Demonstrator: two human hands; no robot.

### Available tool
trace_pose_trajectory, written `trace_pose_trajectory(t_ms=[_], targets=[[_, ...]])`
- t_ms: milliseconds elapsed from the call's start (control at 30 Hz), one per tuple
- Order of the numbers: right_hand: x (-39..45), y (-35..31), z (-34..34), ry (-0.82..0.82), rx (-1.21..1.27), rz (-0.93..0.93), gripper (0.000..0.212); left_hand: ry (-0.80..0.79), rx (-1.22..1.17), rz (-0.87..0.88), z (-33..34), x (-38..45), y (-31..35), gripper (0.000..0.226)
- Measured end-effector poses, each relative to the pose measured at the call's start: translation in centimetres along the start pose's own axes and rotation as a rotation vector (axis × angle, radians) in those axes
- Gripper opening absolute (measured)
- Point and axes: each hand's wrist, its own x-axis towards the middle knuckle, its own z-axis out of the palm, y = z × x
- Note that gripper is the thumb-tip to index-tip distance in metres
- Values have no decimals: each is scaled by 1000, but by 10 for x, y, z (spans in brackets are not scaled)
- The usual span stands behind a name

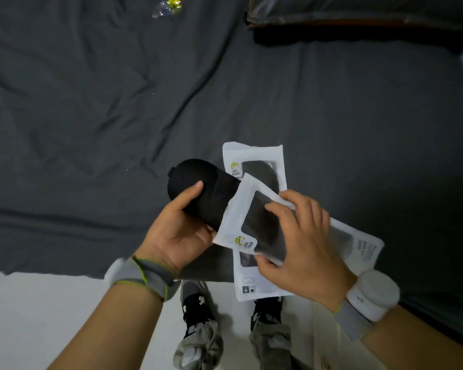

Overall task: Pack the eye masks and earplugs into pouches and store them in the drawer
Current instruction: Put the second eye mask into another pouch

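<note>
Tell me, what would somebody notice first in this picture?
Probably the two hands in the middle: the left hand grips a black eye mask and feeds it into a white pouch held by the right hand. More white pouches lie underneath on the dark grey sheet, and a yellow packet sits far off at the top.

I'm standing at a bed with a wrinkled dark grey fitted sheet that fills most of my view. Dark grey pillow with an orange-brown edge sits at top right. Pale white smooth floor runs below the bed edge. Light is dim and flat.
</note>
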Motion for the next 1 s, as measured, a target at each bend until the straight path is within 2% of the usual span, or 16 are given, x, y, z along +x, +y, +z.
trace_pose_trajectory(t_ms=[133, 233, 367, 533, 633, 767, 933, 1000], targets=[[1, 1, -2, 11, 8, -6, 67, 1, 6, 12, 0, 2, 0, 48], [2, 0, -2, 11, -7, -4, 68, 30, 18, 164, -1, 1, -5, 47], [9, -5, -6, 36, -11, -3, 70, 151, 131, 431, 7, -5, -17, 43], [14, -15, -10, 75, -35, -30, 72, 261, 166, 568, 10, -11, -21, 30], [19, -17, -9, 55, -79, -18, 78, 205, 158, 630, 13, -14, -13, 29], [22, -19, -8, 70, -96, 6, 81, 75, 223, 599, 15, -20, -13, 23], [18, -21, -6, 86, -58, -19, 87, 188, 219, 541, 14, -17, -21, 26], [17, -24, -4, 94, -29, -13, 91, 172, 214, 538, 14, -18, -23, 27]])
